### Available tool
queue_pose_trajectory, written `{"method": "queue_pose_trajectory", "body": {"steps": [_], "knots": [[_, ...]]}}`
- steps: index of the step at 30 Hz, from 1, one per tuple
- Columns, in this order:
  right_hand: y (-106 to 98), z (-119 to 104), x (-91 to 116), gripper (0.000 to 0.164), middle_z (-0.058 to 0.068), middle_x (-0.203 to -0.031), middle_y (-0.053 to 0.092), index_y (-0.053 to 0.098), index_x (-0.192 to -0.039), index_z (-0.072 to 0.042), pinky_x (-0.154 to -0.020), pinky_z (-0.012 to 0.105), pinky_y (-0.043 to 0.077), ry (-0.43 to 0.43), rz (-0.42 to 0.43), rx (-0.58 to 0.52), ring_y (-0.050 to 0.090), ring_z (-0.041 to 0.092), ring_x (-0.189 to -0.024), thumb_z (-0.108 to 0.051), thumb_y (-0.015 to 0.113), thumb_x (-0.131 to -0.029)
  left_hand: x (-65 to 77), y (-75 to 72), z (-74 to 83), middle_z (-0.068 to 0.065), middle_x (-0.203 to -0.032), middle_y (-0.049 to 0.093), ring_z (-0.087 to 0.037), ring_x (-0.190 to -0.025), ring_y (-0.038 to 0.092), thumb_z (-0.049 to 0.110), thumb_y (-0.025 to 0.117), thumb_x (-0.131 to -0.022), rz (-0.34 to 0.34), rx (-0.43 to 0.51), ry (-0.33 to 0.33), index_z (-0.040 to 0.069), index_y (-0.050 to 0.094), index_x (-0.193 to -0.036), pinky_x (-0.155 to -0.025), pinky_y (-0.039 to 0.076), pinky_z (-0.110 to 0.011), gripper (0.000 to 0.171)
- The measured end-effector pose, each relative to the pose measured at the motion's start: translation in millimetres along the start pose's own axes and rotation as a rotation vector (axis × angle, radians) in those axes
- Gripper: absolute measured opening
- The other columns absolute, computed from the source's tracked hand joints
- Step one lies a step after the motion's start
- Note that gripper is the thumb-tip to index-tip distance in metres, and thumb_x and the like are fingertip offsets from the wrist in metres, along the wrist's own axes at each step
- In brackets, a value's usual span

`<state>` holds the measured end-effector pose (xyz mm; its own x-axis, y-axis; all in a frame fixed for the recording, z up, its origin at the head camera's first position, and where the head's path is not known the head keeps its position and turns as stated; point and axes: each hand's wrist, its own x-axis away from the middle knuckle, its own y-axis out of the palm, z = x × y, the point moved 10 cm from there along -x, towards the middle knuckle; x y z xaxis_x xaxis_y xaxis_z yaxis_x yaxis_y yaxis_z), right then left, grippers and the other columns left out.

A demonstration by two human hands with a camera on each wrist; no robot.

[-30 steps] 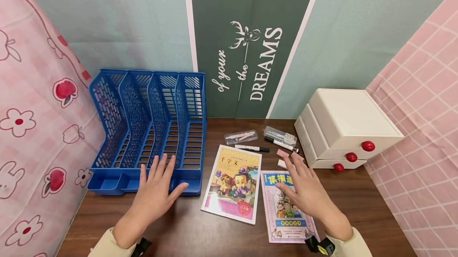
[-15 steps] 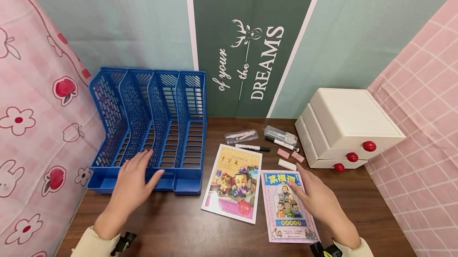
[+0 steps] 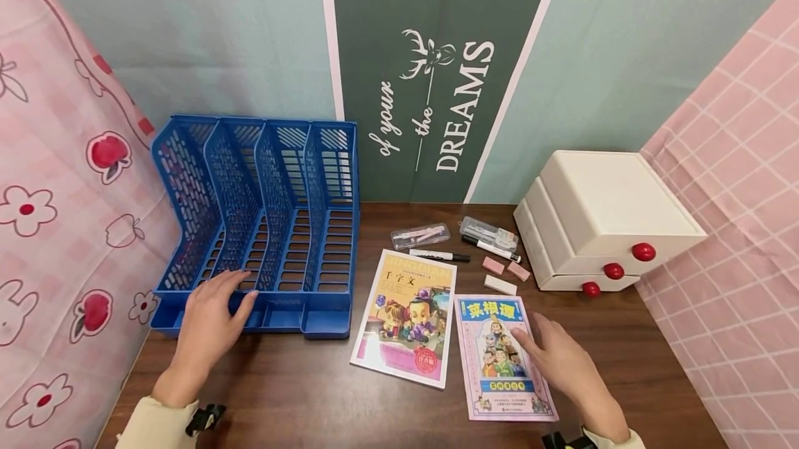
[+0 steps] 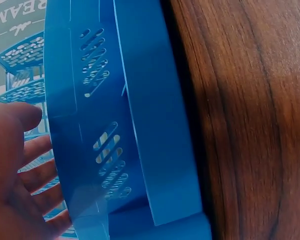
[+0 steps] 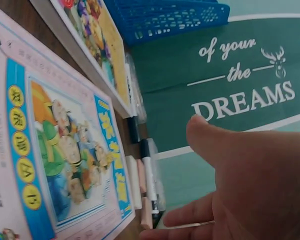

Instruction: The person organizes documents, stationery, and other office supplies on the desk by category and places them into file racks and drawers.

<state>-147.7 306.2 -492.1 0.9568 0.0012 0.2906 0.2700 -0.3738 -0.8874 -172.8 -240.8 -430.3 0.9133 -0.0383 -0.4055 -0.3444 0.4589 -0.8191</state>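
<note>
My left hand (image 3: 211, 311) is at the front tray of the blue file rack (image 3: 331, 303), its fingers reaching over the low front wall. In the left wrist view the fingers (image 4: 42, 192) lie along the rack's wall, with the thumb held apart. Nothing is in that hand. My right hand (image 3: 564, 359) hovers by the right edge of the pink-and-blue book (image 3: 499, 393), thumb over the cover and fingers extended in the right wrist view. To its left lies a yellow-and-pink book (image 3: 406, 317), flat on the table.
Behind the books lie two black-and-white markers (image 3: 437, 255), two clear cases (image 3: 421, 236), two pink erasers (image 3: 493, 265) and a white eraser (image 3: 500, 285). A white drawer box (image 3: 624, 199) with red knobs stands at the right. Pink curtains (image 3: 56, 261) flank the table.
My left hand has moved left along the rack's front. My right hand has drawn back and to the right, off the middle of the pink-and-blue book, uncovering the erasers.
</note>
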Motion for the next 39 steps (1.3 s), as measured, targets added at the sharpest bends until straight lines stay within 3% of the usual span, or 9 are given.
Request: {"method": "queue_pose_trajectory", "body": {"steps": [9,16,21,27,33,39], "knots": [[12.3,23.4,-7.0,0.097,0.043,-0.130,0.050,0.043,-0.137,0.018,-0.095,0.068,0.043,0.123,-0.034,0.008,0.051,0.057,-0.121,-0.067,0.056,-0.094,0.9,3.0,-0.2,-0.025,-0.111,0.072,-0.046,-0.110,0.063,0.011,0.077,-0.090,0.013,-0.035,0.023,0.000,0.075,-0.109,-0.104,0.032,-0.068,0.022],[23.9,32.6,-11.4,0.102,0.033,-0.114,0.059,0.049,-0.129,0.018,-0.087,0.063,0.048,0.175,-0.032,-0.025,0.061,0.044,-0.103,-0.072,0.064,-0.086,1.8,4.4,0.3,-0.024,-0.107,0.073,-0.044,-0.107,0.063,0.011,0.076,-0.090,0.028,-0.058,0.043,-0.001,0.075,-0.107,-0.105,0.032,-0.065,0.021],[29.2,33.2,-10.7,0.106,0.030,-0.107,0.057,0.050,-0.124,0.018,-0.078,0.058,0.051,0.209,-0.005,-0.025,0.060,0.036,-0.090,-0.076,0.069,-0.078,2.0,4.3,0.1,-0.024,-0.107,0.073,-0.044,-0.107,0.063,0.011,0.076,-0.090,0.038,-0.058,0.043,-0.001,0.074,-0.106,-0.105,0.032,-0.065,0.021],[33.8,33.1,-9.1,0.119,0.035,-0.109,0.052,0.046,-0.124,0.019,-0.074,0.060,0.052,0.272,0.016,-0.012,0.057,0.039,-0.089,-0.083,0.072,-0.068,2.1,6.2,-1.6,-0.024,-0.108,0.072,-0.045,-0.108,0.062,0.012,0.076,-0.090,0.038,-0.057,0.033,0.000,0.074,-0.107,-0.107,0.031,-0.065,0.021],[34.7,28.2,-7.1,0.106,0.032,-0.102,0.052,0.047,-0.113,0.016,-0.067,0.057,0.051,0.274,0.056,-0.011,0.057,0.038,-0.085,-0.074,0.078,-0.069,3.0,5.8,-0.9,-0.023,-0.107,0.072,-0.044,-0.107,0.062,0.012,0.076,-0.090,0.041,-0.061,0.030,0.000,0.074,-0.106,-0.108,0.031,-0.064,0.020],[36.6,26.3,-7.9,0.105,0.033,-0.102,0.052,0.045,-0.114,0.019,-0.072,0.058,0.051,0.287,0.041,-0.019,0.056,0.040,-0.085,-0.070,0.081,-0.070,5.0,7.0,-2.3,-0.024,-0.108,0.072,-0.045,-0.108,0.062,0.012,0.077,-0.090,0.041,-0.068,0.017,-0.001,0.074,-0.106,-0.109,0.030,-0.064,0.021]]}}
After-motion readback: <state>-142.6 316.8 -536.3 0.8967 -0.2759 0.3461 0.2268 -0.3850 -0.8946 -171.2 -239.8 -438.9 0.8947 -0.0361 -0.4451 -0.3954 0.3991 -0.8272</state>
